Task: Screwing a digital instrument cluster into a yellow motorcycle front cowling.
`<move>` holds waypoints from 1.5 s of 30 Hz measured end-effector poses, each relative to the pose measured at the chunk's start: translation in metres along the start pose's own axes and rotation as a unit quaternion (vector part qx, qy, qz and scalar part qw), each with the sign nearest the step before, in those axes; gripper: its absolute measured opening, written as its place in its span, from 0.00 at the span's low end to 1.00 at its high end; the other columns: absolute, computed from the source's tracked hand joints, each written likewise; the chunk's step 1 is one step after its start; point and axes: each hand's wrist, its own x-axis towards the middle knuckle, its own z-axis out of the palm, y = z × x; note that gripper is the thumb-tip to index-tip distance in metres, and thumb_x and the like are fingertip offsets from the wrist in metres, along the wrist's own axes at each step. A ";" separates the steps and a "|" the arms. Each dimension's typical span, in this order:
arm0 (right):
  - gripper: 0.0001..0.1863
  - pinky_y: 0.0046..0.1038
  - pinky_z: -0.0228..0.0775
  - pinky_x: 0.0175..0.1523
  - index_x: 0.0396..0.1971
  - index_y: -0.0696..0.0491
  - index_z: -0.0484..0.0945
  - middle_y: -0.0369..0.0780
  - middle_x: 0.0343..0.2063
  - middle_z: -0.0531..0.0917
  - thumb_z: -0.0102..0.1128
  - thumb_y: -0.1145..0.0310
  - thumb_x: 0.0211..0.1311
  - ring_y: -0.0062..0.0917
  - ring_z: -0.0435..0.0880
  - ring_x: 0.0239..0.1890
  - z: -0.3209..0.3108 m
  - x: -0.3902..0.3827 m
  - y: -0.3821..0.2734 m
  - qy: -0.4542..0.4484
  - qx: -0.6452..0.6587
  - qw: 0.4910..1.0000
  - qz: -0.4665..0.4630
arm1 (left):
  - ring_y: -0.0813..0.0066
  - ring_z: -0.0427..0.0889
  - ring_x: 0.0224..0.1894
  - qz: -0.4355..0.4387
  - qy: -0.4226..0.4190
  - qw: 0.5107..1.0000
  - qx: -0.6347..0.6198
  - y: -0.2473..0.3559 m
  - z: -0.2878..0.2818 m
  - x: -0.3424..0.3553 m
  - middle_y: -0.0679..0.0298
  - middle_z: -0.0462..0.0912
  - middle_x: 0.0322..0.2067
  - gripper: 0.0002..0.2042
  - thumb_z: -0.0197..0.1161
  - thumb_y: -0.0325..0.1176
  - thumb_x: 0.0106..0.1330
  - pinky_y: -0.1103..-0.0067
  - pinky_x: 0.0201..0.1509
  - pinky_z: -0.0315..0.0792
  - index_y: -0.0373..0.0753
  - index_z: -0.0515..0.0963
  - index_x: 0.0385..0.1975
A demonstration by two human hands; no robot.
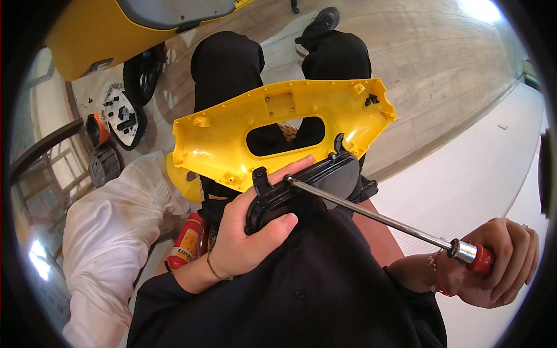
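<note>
My left hand [246, 238] is closed around a long oval black plastic unit [342, 181] with raised mounting tabs and a smooth dark grey face. Its thumb presses the near side, while the fingers reach along the far side. In my right hand [505, 267] is the red handle of a long-shafted screwdriver [371, 214]. The shaft slants up to the left, and its tip meets a screw on the unit's rim, near the left tab. Just beyond lies a yellow plastic shell [223, 139], inner side up, across my legs, with an oval opening in its middle.
Small black parts [371, 100] rest in the shell's right end. To the left are a white plastic-wrapped thing [110, 226], a red cylinder [188, 240], a black tyre [142, 75] and a large yellow body [81, 46]. A white surface [464, 185] spreads at right.
</note>
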 end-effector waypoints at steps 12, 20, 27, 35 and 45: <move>0.18 0.17 0.77 0.27 0.27 0.54 0.73 0.38 0.21 0.78 0.54 0.52 0.64 0.18 0.81 0.21 0.016 0.008 0.009 -0.072 -0.137 0.976 0.155 | 0.79 0.70 0.57 0.029 0.024 0.997 0.073 0.003 -0.001 -0.002 0.58 0.68 0.60 0.28 0.54 0.24 0.58 0.83 0.62 0.59 0.27 0.62 0.61; 0.24 0.21 0.55 0.26 0.37 0.58 0.69 0.38 0.19 0.66 0.50 0.49 0.56 0.21 0.61 0.20 0.032 0.007 -0.003 -0.095 -0.704 0.683 0.167 | 0.68 0.68 0.61 0.047 0.115 0.989 0.084 0.017 -0.005 0.000 0.50 0.66 0.61 0.32 0.57 0.32 0.55 0.75 0.67 0.55 0.22 0.60 0.60; 0.20 0.24 0.50 0.32 0.39 0.49 0.71 0.33 0.20 0.63 0.60 0.51 0.55 0.18 0.57 0.23 0.034 0.005 0.003 -0.213 -0.753 0.589 0.202 | 0.79 0.73 0.52 0.090 0.107 0.984 0.111 0.012 -0.016 0.001 0.58 0.71 0.57 0.26 0.53 0.24 0.60 0.84 0.58 0.62 0.28 0.62 0.61; 0.32 0.20 0.50 0.28 0.38 0.56 0.70 0.36 0.21 0.64 0.47 0.36 0.59 0.17 0.59 0.21 0.035 -0.008 0.035 -0.094 -0.860 0.487 0.118 | 0.79 0.72 0.52 0.071 0.104 0.987 0.101 0.006 -0.024 0.002 0.58 0.72 0.56 0.25 0.54 0.26 0.61 0.83 0.59 0.62 0.28 0.64 0.59; 0.29 0.20 0.52 0.28 0.36 0.54 0.71 0.36 0.22 0.67 0.56 0.40 0.55 0.19 0.62 0.20 0.030 -0.002 0.047 -0.210 -0.805 0.540 0.129 | 0.85 0.72 0.47 0.058 0.110 0.985 0.123 0.008 -0.024 0.000 0.62 0.74 0.53 0.25 0.55 0.26 0.60 0.87 0.54 0.62 0.29 0.65 0.60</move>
